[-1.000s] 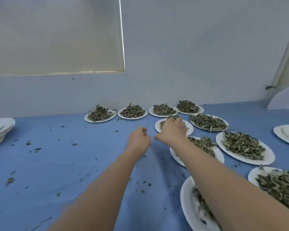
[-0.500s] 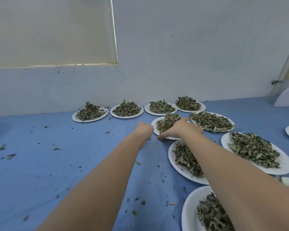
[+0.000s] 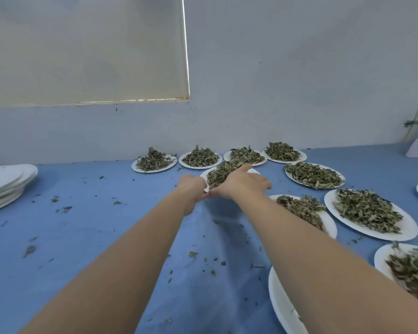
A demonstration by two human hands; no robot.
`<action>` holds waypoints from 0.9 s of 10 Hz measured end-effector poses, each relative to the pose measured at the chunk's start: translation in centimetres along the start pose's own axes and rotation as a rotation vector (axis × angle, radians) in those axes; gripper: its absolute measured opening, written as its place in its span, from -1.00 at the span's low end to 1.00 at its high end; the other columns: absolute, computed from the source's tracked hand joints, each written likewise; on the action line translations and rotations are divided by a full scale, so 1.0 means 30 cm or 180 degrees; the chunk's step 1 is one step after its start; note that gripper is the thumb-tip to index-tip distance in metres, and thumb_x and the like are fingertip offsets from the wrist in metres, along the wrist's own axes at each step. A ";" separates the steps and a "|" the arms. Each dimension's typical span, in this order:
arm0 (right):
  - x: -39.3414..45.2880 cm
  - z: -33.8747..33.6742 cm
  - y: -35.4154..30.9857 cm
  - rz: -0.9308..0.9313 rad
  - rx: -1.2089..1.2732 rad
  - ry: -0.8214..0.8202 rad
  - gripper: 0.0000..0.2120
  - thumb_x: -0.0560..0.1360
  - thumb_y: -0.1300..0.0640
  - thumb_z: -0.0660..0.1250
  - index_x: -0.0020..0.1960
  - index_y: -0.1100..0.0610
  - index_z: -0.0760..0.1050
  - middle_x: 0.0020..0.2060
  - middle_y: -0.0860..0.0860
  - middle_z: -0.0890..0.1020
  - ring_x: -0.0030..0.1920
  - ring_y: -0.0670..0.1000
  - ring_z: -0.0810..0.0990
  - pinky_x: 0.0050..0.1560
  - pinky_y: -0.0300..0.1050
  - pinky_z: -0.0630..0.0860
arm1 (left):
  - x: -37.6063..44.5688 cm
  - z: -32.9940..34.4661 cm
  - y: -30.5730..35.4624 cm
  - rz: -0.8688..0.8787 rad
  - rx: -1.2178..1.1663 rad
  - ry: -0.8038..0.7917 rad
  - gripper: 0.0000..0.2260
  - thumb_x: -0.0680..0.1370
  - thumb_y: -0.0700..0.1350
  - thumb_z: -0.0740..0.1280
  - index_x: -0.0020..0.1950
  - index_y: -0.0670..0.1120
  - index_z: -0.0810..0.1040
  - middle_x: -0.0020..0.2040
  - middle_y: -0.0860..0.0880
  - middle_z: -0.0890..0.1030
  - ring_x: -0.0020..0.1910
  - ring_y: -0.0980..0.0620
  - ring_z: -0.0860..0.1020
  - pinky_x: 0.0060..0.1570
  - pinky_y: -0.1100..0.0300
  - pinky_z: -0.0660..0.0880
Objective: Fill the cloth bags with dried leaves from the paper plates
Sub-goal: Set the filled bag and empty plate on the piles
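Note:
Several white paper plates heaped with dried green leaves lie on the blue table cover (image 3: 94, 237). Both my arms reach out to one paper plate (image 3: 255, 171) just in front of the back row. My left hand (image 3: 192, 186) is curled at that plate's near left rim. My right hand (image 3: 241, 185) lies over its near edge, fingers spread above the dried leaves (image 3: 221, 173) and thumb down at the rim beside my left hand. The plate's near edge is hidden behind both hands. No cloth bag is in view.
A stack of empty paper plates (image 3: 7, 184) sits at the far left. More leaf plates (image 3: 369, 213) fill the right side, with one (image 3: 281, 307) by my right forearm. Leaf crumbs (image 3: 193, 254) are scattered on the cover. A white wall (image 3: 275, 92) closes the back.
My right hand has come off the top of the leaves and settled on the plate's near edge. My left hand has closed in on the left rim. The camera has panned.

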State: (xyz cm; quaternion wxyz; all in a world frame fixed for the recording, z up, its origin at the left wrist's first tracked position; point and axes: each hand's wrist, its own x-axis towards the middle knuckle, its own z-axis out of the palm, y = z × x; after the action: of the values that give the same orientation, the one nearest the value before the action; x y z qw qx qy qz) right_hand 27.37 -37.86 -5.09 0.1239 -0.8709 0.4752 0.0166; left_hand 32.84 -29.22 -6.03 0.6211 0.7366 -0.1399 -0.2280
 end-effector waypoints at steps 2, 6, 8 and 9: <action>-0.234 0.056 -0.132 -0.0389 0.0128 -0.0116 0.26 0.23 -0.42 0.39 0.51 0.23 -0.28 0.43 0.26 0.21 0.42 0.30 0.18 0.37 0.19 0.16 | -0.199 -0.245 -0.034 0.0059 0.0057 0.0332 -0.69 0.53 -0.43 0.15 0.28 -0.38 0.38 -0.16 -0.13 0.47 -0.27 0.02 0.47 -0.15 0.19 0.51; -0.692 0.289 -0.376 -0.1146 0.0347 -0.0379 0.34 0.13 -0.51 0.36 0.51 0.19 -0.27 0.42 0.29 0.19 0.42 0.29 0.15 0.40 0.17 0.11 | -0.572 -0.736 -0.237 -0.0279 -0.0047 0.1042 -0.51 0.49 -0.46 0.14 0.42 -0.28 0.23 0.38 -0.18 0.34 0.16 -0.13 0.50 0.17 0.05 0.49; -0.721 0.338 -0.361 -0.1362 0.0503 -0.0459 0.34 0.16 -0.50 0.36 0.49 0.10 -0.44 0.46 0.30 0.04 0.47 0.26 0.03 0.41 0.15 0.02 | -0.582 -0.763 -0.267 -0.0509 0.0750 0.1195 -0.59 0.54 -0.38 0.09 0.40 -0.27 0.29 0.00 -0.17 0.47 -0.28 -0.02 0.38 -0.33 0.19 0.33; -0.727 0.325 -0.338 -0.1452 0.0651 -0.0540 0.35 0.14 -0.50 0.37 0.47 0.05 -0.49 0.47 0.32 -0.08 0.48 0.27 -0.03 0.42 0.14 -0.01 | -0.572 -0.735 -0.256 -0.0442 0.1095 0.1301 -0.55 0.57 -0.31 0.08 0.47 -0.21 0.17 0.26 -0.15 0.38 -0.22 0.00 0.35 -0.37 0.22 0.27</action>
State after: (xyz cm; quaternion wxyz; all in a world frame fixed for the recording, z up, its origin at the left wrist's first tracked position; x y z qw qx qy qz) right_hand 24.73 -12.37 -9.32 0.2512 -0.9340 0.2537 0.0131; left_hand 28.77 -0.61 -8.03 0.4851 0.8699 0.0024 -0.0896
